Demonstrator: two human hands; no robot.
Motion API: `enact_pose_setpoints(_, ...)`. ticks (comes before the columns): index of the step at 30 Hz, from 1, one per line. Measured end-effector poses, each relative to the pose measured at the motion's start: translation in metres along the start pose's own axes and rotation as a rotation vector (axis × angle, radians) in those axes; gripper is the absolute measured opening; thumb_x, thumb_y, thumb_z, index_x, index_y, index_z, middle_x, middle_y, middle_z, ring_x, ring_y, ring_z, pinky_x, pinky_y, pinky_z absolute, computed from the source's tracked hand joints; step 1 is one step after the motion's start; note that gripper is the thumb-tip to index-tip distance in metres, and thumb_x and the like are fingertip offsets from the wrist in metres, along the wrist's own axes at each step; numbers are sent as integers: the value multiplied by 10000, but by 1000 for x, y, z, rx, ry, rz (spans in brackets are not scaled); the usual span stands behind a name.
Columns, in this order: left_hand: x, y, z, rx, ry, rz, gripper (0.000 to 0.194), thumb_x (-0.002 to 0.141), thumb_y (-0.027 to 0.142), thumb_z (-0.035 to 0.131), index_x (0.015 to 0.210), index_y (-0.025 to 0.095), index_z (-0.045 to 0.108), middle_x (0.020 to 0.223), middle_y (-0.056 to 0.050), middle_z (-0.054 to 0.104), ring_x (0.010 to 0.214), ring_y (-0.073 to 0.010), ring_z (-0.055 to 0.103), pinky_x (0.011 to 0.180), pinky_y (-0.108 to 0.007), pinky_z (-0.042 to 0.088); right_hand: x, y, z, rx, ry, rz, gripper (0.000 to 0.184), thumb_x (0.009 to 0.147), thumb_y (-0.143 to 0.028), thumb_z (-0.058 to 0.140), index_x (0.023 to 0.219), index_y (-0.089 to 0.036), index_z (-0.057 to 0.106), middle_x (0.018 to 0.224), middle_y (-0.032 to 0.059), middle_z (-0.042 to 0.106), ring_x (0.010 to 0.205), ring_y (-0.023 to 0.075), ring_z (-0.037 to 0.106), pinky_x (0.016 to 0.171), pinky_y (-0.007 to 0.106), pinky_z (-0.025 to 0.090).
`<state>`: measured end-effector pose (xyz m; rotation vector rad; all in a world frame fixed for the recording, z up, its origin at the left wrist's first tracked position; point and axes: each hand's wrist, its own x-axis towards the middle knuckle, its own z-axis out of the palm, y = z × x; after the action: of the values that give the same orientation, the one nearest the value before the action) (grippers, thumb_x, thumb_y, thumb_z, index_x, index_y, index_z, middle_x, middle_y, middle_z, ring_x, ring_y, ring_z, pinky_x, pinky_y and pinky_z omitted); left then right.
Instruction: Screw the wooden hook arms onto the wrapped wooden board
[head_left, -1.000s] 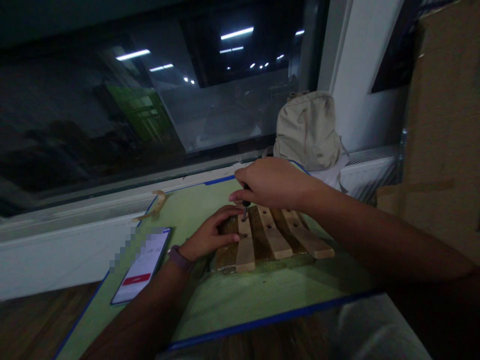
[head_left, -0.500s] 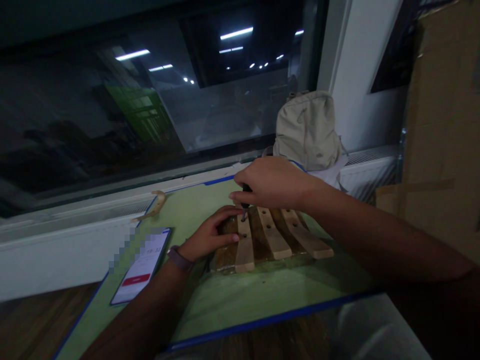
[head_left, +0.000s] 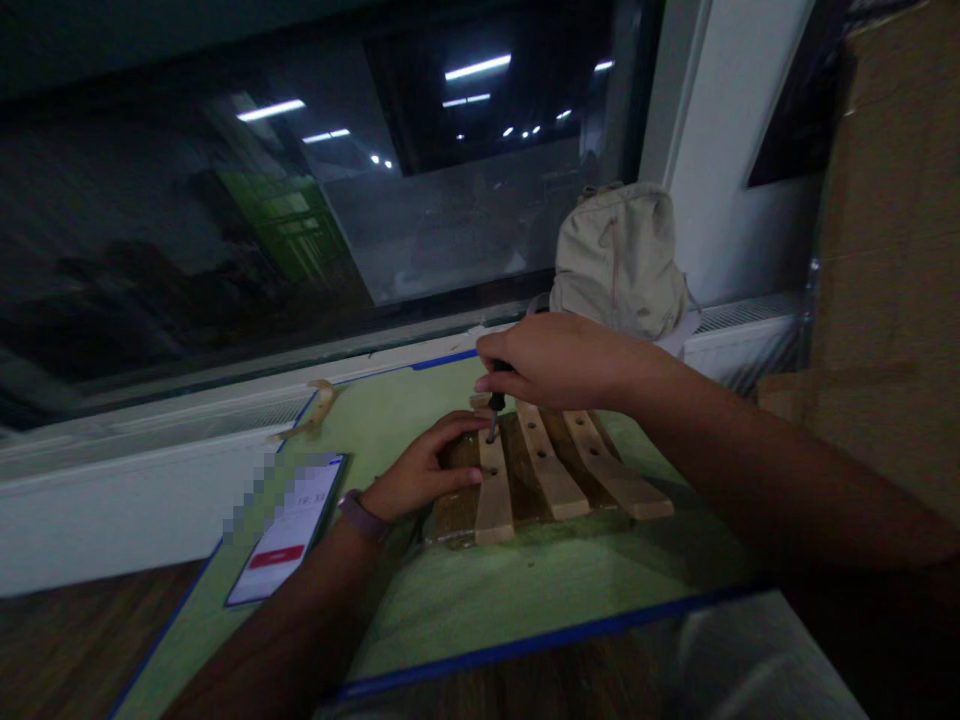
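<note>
My right hand is closed around the dark handle of a screwdriver. The tool's metal shaft slants down to the upper hole of the leftmost pale wooden strip. My left hand, with a band on its wrist, steadies that strip from the left, thumb below and fingers above. Beneath lies a brown, shiny wooden board. Two more pale strips, a middle one and a right one, cross it, each with two dark holes.
A green mat with blue edging covers the work surface. On its left lies a phone, with a curved wooden piece beyond. A beige backpack stands by the window, and large cardboard rises at right.
The screwdriver handle is tilted further right, showing more of its shaft, and my right hand has shifted slightly with it. My left hand keeps its place on the strip. The whole view drifts slightly.
</note>
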<state>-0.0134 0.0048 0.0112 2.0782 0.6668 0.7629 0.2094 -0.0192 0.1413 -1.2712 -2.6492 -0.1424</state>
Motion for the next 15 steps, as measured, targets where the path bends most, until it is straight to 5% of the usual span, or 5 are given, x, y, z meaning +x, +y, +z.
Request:
enact_pose_setpoints(6, -1, -5, 0, -37, 15, -6, 539, 746, 434, 775, 1236, 267, 622, 1344, -83, 557, 1270, -301, 499, 1118, -479, 345, -2, -6, 5, 175, -40, -130, 303, 879, -221, 529, 1177, -165, 522, 909, 59, 705, 689, 147, 568, 557, 251, 290)
enact_pose_setpoints(10, 0, -1, 0, -6, 2, -18, 546, 753, 452, 766, 1240, 253, 619, 1340, -95, 557, 1277, -303, 493, 1129, -489, 326, 4, -4, 6, 25, 74, -66, 223, 888, -323, 522, 1006, -170, 633, 851, 75, 707, 714, 176, 584, 569, 274, 256)
enact_pose_setpoints(15, 0, 1, 0, 12, 5, -14, 545, 756, 458, 762, 1239, 247, 623, 1328, -98, 573, 1276, -299, 495, 1133, -486, 327, 1, -4, 3, -73, 52, 4, 270, 897, -374, 515, 822, -165, 669, 786, 87, 689, 718, 193, 584, 593, 288, 259)
